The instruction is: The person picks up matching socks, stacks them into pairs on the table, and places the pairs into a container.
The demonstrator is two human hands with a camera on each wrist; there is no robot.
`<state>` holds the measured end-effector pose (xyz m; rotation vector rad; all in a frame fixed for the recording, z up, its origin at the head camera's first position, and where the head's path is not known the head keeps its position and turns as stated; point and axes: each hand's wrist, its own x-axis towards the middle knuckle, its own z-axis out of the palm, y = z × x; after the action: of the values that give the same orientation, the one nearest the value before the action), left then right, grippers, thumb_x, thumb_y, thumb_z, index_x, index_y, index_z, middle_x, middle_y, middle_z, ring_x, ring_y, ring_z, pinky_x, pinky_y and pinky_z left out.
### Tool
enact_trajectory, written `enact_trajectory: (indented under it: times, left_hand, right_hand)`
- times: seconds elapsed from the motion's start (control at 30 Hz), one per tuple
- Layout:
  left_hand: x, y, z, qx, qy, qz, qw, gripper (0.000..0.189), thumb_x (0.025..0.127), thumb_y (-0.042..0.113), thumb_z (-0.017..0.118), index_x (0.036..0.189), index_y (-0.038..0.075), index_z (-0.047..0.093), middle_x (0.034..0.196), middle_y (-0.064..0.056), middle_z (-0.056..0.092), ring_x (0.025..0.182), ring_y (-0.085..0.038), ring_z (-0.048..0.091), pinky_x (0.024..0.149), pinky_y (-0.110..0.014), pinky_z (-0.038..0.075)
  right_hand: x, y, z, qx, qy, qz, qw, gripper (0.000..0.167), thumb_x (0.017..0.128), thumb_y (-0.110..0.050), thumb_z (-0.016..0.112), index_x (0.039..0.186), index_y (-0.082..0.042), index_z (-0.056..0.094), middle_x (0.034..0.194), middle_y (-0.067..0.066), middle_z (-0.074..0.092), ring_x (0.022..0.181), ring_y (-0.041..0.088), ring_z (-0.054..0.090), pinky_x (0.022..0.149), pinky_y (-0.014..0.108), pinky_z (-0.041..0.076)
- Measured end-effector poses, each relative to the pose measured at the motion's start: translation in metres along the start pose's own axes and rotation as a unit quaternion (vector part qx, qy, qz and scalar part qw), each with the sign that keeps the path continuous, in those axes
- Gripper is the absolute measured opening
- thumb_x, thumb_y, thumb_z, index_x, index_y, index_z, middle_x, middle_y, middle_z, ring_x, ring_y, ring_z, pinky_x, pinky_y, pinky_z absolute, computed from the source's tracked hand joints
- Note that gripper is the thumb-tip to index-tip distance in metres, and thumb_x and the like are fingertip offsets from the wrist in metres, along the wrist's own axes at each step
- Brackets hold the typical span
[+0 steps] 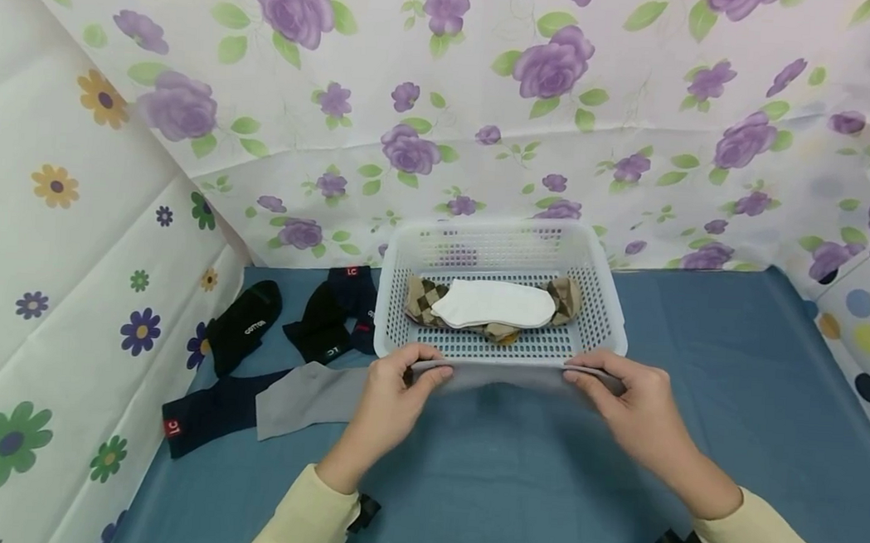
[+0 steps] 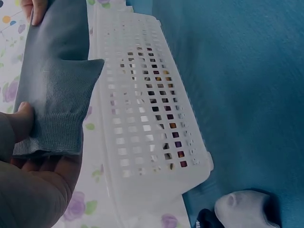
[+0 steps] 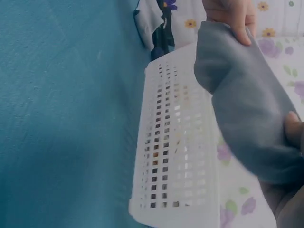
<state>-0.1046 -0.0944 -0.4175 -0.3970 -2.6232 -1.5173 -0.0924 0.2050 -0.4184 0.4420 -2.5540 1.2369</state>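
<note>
A grey sock (image 1: 507, 375) is stretched sideways between both hands, near the front of a white perforated basket (image 1: 615, 312). My left hand (image 1: 390, 393) pinches its ribbed cuff (image 2: 57, 135), thumb on top and fingers beneath, as the left wrist view shows. At the other end, my right hand (image 1: 639, 404) grips the smooth, rounded part of the sock (image 3: 254, 128). The sock appears folded over on itself along its length. Inside the basket lie a white sock (image 1: 493, 304) and, under it, brown checkered socks (image 1: 422, 302).
Left of the basket lie a black sock (image 1: 246, 326), more dark socks (image 1: 323, 323), and a navy sock (image 1: 220, 412) overlapped by another grey sock (image 1: 307, 398). Blue cloth (image 1: 740, 423) covers the table. Flowered sheets (image 1: 412, 150) hang behind and at the sides.
</note>
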Motion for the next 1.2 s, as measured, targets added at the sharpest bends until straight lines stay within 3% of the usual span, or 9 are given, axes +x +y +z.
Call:
enact_trajectory:
  times: [0.13,0.23,0.37,0.5,0.6,0.8,0.97,1.1,1.2]
  left_hand:
    - [-0.003,-0.004,0.000,-0.005,-0.004,-0.012,0.9999,0.007,0.089,0.038,0.061,0.092,0.032,0.061,0.078,0.010,0.058,0.053,-0.013,0.041,0.048,-0.024,0.038]
    - [-0.005,-0.008,0.002,-0.011,-0.005,-0.014,0.9998,0.006,0.089,0.036,0.061,0.093,0.031,0.062,0.079,0.009,0.058,0.053,-0.012,0.041,0.048,-0.024,0.038]
    - [-0.009,-0.014,0.007,-0.003,-0.012,-0.024,0.9996,0.008,0.089,0.037,0.061,0.094,0.031,0.063,0.076,0.009,0.059,0.053,-0.011,0.044,0.048,-0.024,0.039]
    - [-0.016,-0.019,0.013,0.032,-0.031,-0.042,0.9981,0.011,0.091,0.041,0.057,0.089,0.031,0.062,0.062,0.007,0.051,0.049,-0.010,0.043,0.045,-0.023,0.037]
    - [-0.019,-0.024,0.018,0.063,-0.051,-0.068,0.9944,0.021,0.092,0.044,0.054,0.079,0.027,0.058,0.054,0.003,0.042,0.044,-0.011,0.039,0.042,-0.024,0.034]
    - [-0.023,-0.040,0.033,0.112,-0.108,-0.118,0.9808,0.034,0.093,0.042,0.053,0.069,0.019,0.048,0.053,0.001,0.037,0.043,-0.011,0.037,0.041,-0.024,0.032]
    - [-0.025,-0.052,0.042,0.136,-0.122,-0.132,0.9743,0.037,0.093,0.037,0.056,0.066,0.017,0.042,0.053,0.001,0.034,0.043,-0.012,0.034,0.041,-0.025,0.031]
    - [-0.025,-0.058,0.044,0.154,-0.124,-0.127,0.9720,0.031,0.092,0.031,0.058,0.069,0.014,0.047,0.055,-0.001,0.037,0.044,-0.013,0.034,0.040,-0.026,0.030]
    - [-0.024,-0.060,0.044,0.159,-0.125,-0.131,0.9705,0.018,0.091,0.028,0.062,0.083,0.012,0.060,0.058,-0.001,0.043,0.046,-0.011,0.038,0.043,-0.025,0.032]
  right_hand:
    - [-0.006,0.006,-0.001,-0.008,0.016,-0.009,0.9998,0.013,0.084,-0.024,0.069,0.095,-0.031,0.069,0.059,-0.014,0.058,0.036,-0.001,0.031,0.038,0.015,0.030]
    - [-0.012,0.008,-0.001,-0.012,0.006,-0.003,0.9999,0.013,0.086,-0.024,0.068,0.094,-0.033,0.067,0.045,-0.015,0.041,0.035,-0.001,0.028,0.037,0.015,0.028]
    - [-0.017,0.011,0.001,-0.015,-0.004,0.017,0.9997,0.009,0.088,-0.026,0.064,0.094,-0.033,0.066,0.050,-0.016,0.049,0.037,0.000,0.032,0.040,0.017,0.030]
    - [-0.025,0.017,0.005,-0.036,-0.017,0.073,0.9965,0.009,0.091,-0.037,0.059,0.085,-0.034,0.065,0.049,-0.011,0.047,0.038,0.005,0.033,0.040,0.021,0.031]
    - [-0.032,0.027,0.009,-0.050,-0.061,0.124,0.9891,0.022,0.090,-0.049,0.054,0.075,-0.034,0.062,0.045,-0.006,0.035,0.036,0.008,0.028,0.038,0.023,0.030]
    - [-0.037,0.049,0.020,-0.042,-0.178,0.194,0.9638,0.042,0.088,-0.055,0.053,0.062,-0.023,0.050,0.046,-0.004,0.031,0.036,0.008,0.026,0.038,0.026,0.032]
    - [-0.033,0.062,0.030,-0.075,-0.237,0.193,0.9491,0.045,0.087,-0.052,0.056,0.061,-0.019,0.044,0.047,-0.005,0.032,0.038,0.009,0.030,0.040,0.026,0.033]
    - [-0.032,0.067,0.033,-0.093,-0.241,0.182,0.9488,0.039,0.088,-0.045,0.060,0.063,-0.018,0.045,0.048,-0.005,0.035,0.040,0.010,0.034,0.041,0.026,0.034]
    - [-0.031,0.069,0.032,-0.103,-0.233,0.179,0.9501,0.033,0.087,-0.040,0.063,0.065,-0.019,0.050,0.048,-0.004,0.038,0.041,0.011,0.037,0.041,0.025,0.033]
